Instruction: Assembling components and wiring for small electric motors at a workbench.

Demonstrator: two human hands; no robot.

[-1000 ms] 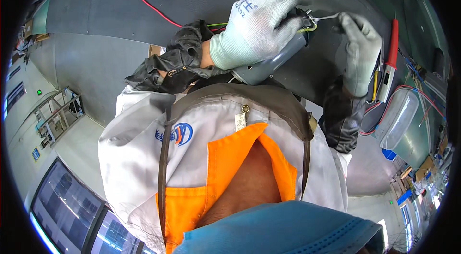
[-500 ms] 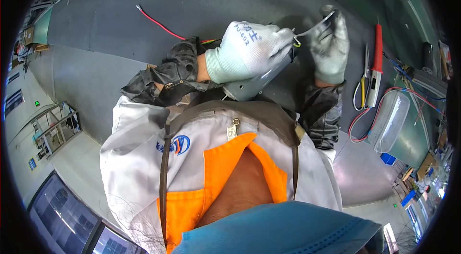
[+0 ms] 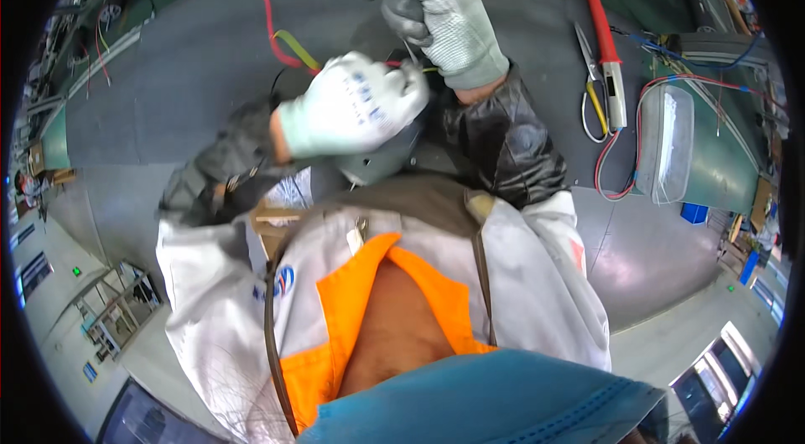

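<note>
My left hand (image 3: pixel 356 104), in a white glove, is closed in a pinch around a wire bundle. A red wire (image 3: pixel 268 12) and a yellow-green wire (image 3: pixel 293 48) come out on its far left side. My right hand (image 3: pixel 444 20), gloved with a grey palm, is just beyond, its fingers curled. A thin white cable tie (image 3: pixel 410 51) runs between the two hands, its end hidden in my right fingers. Under my left hand, close to my apron, a grey metal housing (image 3: pixel 369 166) with small holes is partly covered.
Scissors (image 3: pixel 594 88) with a yellow and white handle lie on the dark bench mat (image 3: pixel 193 50) at the right. Beside them is a red-and-white tool (image 3: pixel 605 41). Farther right, red and blue wires (image 3: pixel 639 129) loop around a clear plastic tray (image 3: pixel 671 142).
My view has shifted. My right hand has swung left and away from me, now beyond my left hand. The cable tie is less visible, and more of the yellow-green wire shows.
</note>
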